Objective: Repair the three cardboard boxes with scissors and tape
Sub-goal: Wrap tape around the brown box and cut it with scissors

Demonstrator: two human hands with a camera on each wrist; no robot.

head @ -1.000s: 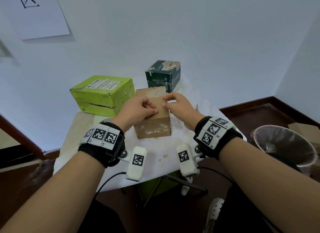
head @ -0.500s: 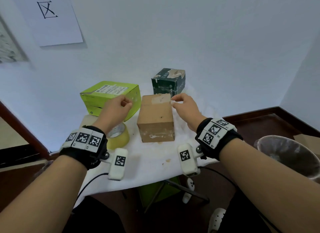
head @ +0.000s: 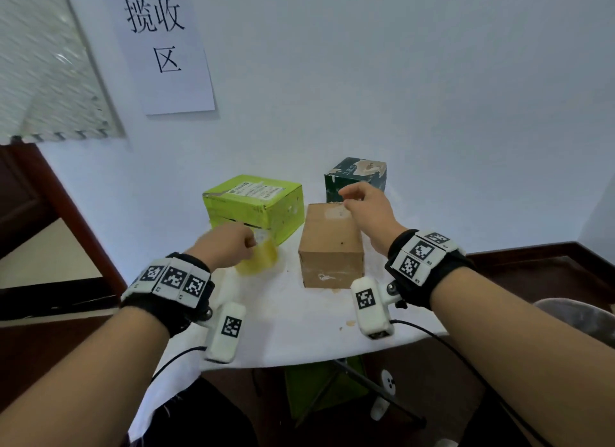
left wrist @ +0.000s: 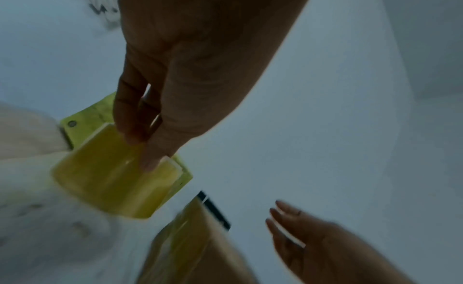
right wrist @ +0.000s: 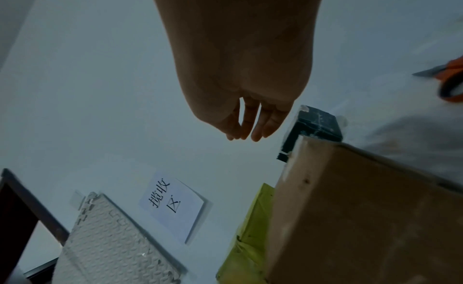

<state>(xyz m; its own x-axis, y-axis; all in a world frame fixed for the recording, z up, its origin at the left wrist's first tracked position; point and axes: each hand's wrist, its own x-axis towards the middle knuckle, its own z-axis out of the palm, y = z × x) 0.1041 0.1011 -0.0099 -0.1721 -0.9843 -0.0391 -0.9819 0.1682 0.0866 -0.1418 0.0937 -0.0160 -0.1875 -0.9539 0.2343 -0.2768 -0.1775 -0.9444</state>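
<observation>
Fetching the tape appeared to be the step in hand; the left hand (head: 229, 247) gripped the yellow tape roll (head: 258, 258), fingers curled over its rim, just in front of the green box (head: 256, 203); the roll was blurred, and whether it sat on the cloth or was lifted clear could not be told; the right hand (head: 366, 207) hung above the far end of the brown box (head: 329, 247) with fingers loosely bent and holding nothing; the two hands were well apart. The dark box (head: 356, 177) stood behind the brown one, near the wall. The scissors (right wrist: 448, 80), orange-handled, lay on the cloth to the right and showed only in the right wrist view. In judgement, the next move called for bringing the roll to the brown box, finding the free end, and drawing a strip across the seam before cutting. The table (head: 299, 330) carried a stained white cloth; a printed paper sign (head: 163, 47) hung on the pale wall; the floor was dark wood.
</observation>
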